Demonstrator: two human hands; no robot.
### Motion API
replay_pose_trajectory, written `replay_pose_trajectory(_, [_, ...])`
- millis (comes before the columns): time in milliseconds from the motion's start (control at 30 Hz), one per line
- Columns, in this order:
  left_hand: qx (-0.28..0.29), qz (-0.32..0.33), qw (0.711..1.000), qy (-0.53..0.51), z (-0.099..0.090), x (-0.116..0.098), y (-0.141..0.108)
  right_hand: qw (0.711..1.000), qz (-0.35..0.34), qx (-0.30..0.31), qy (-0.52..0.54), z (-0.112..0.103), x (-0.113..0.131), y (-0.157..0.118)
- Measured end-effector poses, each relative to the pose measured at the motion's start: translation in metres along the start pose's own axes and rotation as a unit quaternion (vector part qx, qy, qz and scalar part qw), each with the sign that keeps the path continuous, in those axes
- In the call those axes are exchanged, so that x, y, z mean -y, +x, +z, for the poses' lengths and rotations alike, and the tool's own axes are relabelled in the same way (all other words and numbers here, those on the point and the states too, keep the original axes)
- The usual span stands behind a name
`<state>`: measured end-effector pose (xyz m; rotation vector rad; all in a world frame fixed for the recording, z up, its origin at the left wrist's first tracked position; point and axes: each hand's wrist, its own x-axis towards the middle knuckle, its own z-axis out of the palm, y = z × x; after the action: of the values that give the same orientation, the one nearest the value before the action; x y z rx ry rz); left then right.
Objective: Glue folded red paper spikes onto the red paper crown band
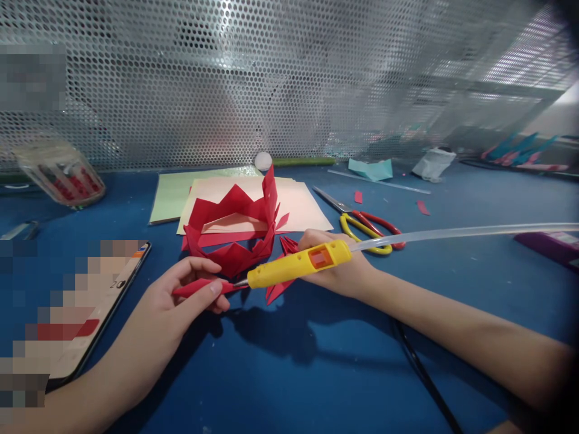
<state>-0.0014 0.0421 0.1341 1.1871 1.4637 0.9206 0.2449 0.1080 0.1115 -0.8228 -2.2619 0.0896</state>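
The left hand (174, 304) pinches a folded red paper piece (192, 288) at the nozzle (241, 283) of the yellow glue gun (289, 266) gripped by the right hand (341, 278). A spiky red paper ring (237, 257) crowds close behind, between a phone (108, 295) and scissors (347, 211).

On my feed the glue gun (292, 266) shows bright yellow, its switch (321, 258) orange-red, its glue stick (452, 231) translucent whitish. I get plain red on both the folded paper piece (198, 287) and the paper crown (235, 256). The scissors (349, 212) pair yellow and red handles. I see a blue tabletop (362, 386), a black cable (425, 375), and silver-grey metal mesh (271, 90) patterned with round holes.
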Motion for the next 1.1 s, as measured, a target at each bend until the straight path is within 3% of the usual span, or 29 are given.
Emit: replay_pose_trajectory(1100, [-0.01,0.001,1.0,0.005,-0.0014,0.0069,0.002,1.0,-0.02,-0.023,-0.007,0.0003,-0.002,0.0007])
